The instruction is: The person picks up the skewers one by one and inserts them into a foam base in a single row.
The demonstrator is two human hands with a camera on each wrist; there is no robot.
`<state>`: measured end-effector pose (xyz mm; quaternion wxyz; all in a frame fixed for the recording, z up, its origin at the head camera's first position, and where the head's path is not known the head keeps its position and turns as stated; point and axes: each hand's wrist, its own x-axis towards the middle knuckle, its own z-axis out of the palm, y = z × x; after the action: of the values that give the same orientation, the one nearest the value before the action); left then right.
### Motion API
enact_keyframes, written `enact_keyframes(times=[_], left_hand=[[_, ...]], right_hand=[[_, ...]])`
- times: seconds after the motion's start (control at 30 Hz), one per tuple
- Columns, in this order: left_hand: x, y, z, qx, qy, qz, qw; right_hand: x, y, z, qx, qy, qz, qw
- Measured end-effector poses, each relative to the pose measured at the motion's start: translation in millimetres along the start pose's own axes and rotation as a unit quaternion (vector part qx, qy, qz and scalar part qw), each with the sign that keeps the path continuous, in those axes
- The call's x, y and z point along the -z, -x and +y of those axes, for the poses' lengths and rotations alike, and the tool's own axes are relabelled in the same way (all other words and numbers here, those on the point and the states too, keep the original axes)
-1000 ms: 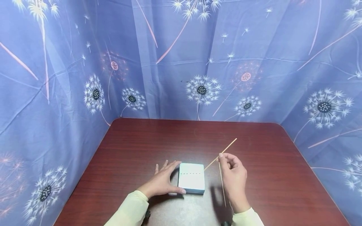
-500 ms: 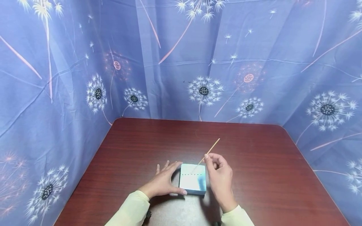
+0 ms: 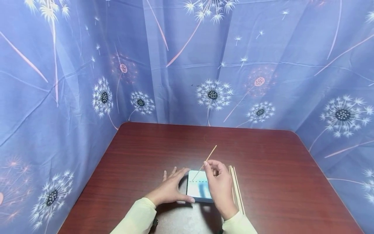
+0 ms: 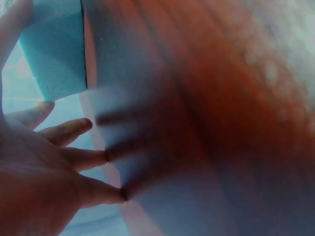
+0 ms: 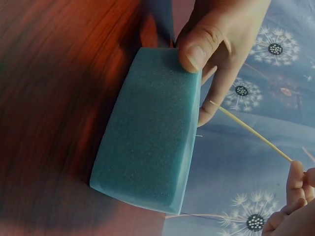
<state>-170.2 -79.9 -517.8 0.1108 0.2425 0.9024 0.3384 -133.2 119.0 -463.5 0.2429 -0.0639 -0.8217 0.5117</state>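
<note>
A light blue foam-like block (image 3: 193, 191), with a row of dark dots across its white-looking top, lies on the table in the head view. My left hand (image 3: 169, 191) holds its left end, thumb at the near corner and index finger at the far one, other fingers spread. Above the block, my right hand (image 3: 221, 187) pinches a thin wooden stick (image 3: 211, 152) between thumb and fingertips. The stick slants, its lower tip close to the left dots. In the right wrist view the stick (image 5: 256, 133) points toward the block (image 5: 147, 128); whether it touches is unclear.
Several more thin sticks (image 3: 238, 188) lie side by side on the reddish-brown table (image 3: 271, 162), just right of my right hand. A blue curtain (image 3: 175, 91) with dandelion prints surrounds the table's back and sides.
My right hand has moved left with the stick, from right of the block to over it. The sticks on the table have come into fuller view. The left hand keeps its place on the block.
</note>
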Motion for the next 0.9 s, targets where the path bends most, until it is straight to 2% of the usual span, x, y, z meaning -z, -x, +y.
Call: enact_keyframes(times=[0.23,0.57,0.9], left_hand=[[0.2,0.6,0.2,-0.001,0.005,0.003,1.0],[-1.1,-0.4,-1.7,-0.002,0.003,0.004,1.0],[-0.9,0.3,-0.7,-0.002,-0.002,0.004,1.0]], right_hand=[[-5,0.4,0,0.029,0.016,0.008,0.9994],[-9,0.9,1,0.046,0.03,0.008,0.9985],[-14,2.1,6,0.119,0.054,0.01,0.9913]])
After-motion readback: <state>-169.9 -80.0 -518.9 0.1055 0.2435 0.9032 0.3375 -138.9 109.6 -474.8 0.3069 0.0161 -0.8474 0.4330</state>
